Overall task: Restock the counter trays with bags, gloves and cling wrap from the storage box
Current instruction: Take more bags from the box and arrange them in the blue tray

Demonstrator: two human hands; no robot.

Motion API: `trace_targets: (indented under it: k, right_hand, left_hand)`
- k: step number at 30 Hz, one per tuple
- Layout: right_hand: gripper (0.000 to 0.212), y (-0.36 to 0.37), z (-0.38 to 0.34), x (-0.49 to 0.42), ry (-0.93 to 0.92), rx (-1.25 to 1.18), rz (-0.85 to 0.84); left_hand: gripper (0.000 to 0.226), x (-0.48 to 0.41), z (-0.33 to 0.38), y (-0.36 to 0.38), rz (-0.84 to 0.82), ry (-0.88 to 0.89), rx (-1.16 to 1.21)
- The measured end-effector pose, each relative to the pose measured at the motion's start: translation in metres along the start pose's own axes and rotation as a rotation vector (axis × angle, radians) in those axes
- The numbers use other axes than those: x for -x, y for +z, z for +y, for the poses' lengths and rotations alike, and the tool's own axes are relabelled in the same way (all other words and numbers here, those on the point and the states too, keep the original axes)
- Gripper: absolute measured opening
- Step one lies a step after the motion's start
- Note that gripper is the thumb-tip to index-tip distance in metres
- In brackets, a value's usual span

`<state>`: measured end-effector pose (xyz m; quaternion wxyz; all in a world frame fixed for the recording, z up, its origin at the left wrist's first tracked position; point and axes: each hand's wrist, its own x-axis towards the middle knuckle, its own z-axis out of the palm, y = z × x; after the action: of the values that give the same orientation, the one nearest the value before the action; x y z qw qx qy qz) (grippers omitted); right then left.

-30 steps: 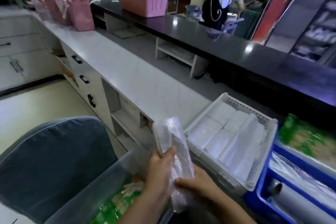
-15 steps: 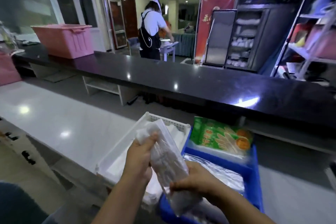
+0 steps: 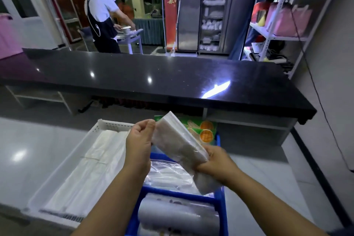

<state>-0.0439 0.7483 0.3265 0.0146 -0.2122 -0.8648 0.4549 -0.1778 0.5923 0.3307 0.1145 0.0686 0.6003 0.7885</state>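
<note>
— What do the hands have?

— On my feed both are clamped on one clear-wrapped pack [image 3: 178, 143] of folded translucent plastic. The left hand [image 3: 138, 145] pinches its upper end with curled fingers, and the right hand [image 3: 216, 164] is wrapped round its lower part. The pack is tilted, with its top away from me and its bottom end sticking out below the right hand.

— Is it bags or gloves?

— I cannot tell; the contents are too blurred.

— Where is it in relation to the trays?

— It is held in the air above the blue tray [image 3: 224, 216], not touching it. In that tray I see a cling wrap roll [image 3: 178, 214] in the near compartment. Flat clear packets [image 3: 168, 174] lie past the cross wall, and a green packet [image 3: 203, 130] with orange pictures is at the far end.

— And the left side?

— The white tray [image 3: 111, 124] sits just beside the blue one. It holds folded white bags [image 3: 95, 159] lying in rows. Both trays stand on the pale worktop [image 3: 34, 145].

— Anything further out?

— A raised black counter [image 3: 153, 74] runs across behind the trays. Beyond it a person [image 3: 101, 15] in a white shirt and dark apron stands at a small table. To the right, a metal shelf rack [image 3: 277, 35] carries pink bags [image 3: 287, 19].
</note>
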Motion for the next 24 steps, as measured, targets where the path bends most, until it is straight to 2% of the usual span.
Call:
trace_targets:
  k: [2,4,7,9,12,15,21,24]
  right_hand:
    - [0.032,-0.015,0.015,0.002,0.043,0.062,0.075]
    - [0.026,-0.027,0.026,0.004,0.083,0.106,0.17]
    - [0.025,-0.035,0.034,0.008,0.155,0.122,0.253]
    - [0.024,-0.035,0.036,0.009,0.181,0.131,0.26]
    - [0.023,-0.029,0.034,0.006,0.197,0.136,0.265]
    - [0.023,-0.022,0.031,0.003,0.216,0.131,0.285]
    - [0.024,-0.012,0.026,-0.001,0.25,0.146,0.327]
    - [0.023,-0.01,0.024,-0.002,0.266,0.158,0.333]
  left_hand:
    - [0.014,-0.008,-0.014,-0.001,-0.047,0.005,-0.098]
    - [0.009,-0.014,-0.034,-0.002,-0.145,0.009,-0.292]
    - [0.006,-0.02,-0.068,-0.006,-0.469,0.074,-0.959]
    - [0.019,-0.021,-0.084,-0.008,-0.655,0.173,-1.395]
    - [0.029,-0.027,-0.092,-0.007,-0.839,0.364,-1.733]
    - [0.041,-0.031,-0.099,-0.009,-0.917,0.451,-1.804]
    - [0.072,-0.035,-0.102,-0.014,-1.004,0.353,-1.798]
    - [0.071,-0.037,-0.099,-0.016,-1.054,0.402,-1.842]
